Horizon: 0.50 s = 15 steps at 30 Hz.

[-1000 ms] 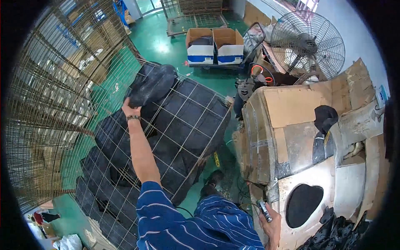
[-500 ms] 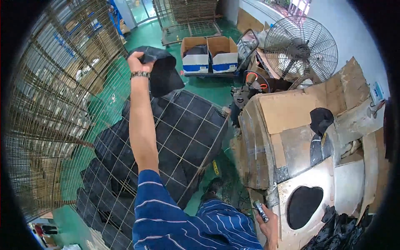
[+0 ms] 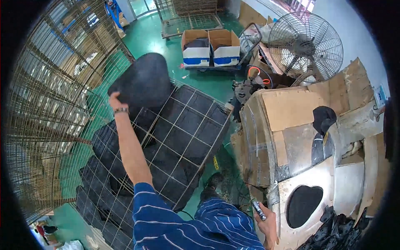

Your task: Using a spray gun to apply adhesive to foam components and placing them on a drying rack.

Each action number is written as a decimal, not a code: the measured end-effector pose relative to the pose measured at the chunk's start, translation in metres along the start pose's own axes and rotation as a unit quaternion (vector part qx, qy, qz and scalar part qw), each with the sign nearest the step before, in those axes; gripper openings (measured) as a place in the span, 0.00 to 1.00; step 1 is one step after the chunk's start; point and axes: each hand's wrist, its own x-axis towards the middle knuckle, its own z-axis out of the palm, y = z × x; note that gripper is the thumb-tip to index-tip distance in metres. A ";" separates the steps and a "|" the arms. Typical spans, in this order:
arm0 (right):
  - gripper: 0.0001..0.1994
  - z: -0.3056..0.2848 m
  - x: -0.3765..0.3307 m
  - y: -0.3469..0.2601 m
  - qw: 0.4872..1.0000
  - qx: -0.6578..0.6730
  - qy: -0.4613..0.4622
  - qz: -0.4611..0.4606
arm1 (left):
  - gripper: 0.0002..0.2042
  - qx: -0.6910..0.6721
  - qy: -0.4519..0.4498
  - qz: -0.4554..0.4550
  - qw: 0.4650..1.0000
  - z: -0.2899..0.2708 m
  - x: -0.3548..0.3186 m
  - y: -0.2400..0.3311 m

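Lifting: left hand grips a black pad by its edge, raised over the wire cage.
Right hand: closed round a small tool.
Risk: edge grip may slip, dropping the pad.

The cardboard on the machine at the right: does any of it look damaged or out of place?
Yes. The cardboard covering the machine is patchy: torn pieces at uneven angles, held with tape, and one ragged flap sticks up toward the fan. It looks improvised, not fitted.
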 end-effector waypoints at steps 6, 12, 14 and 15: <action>0.29 -0.003 -0.006 0.011 0.997 -0.032 0.031 -0.060 | 0.43 0.225 0.239 -0.139 0.934 -0.047 -0.100 -0.020; 0.29 -0.010 -0.057 0.032 0.990 0.032 0.123 0.059 | 0.40 0.221 -0.004 0.054 0.974 0.095 -0.266 0.042; 0.28 -0.015 -0.078 0.044 0.983 0.066 0.153 0.074 | 0.37 0.077 -0.139 0.079 0.984 0.130 -0.326 0.048; 0.28 -0.015 -0.085 0.051 0.971 0.086 0.192 0.112 | 0.32 0.062 -0.200 0.058 0.976 0.159 -0.376 0.069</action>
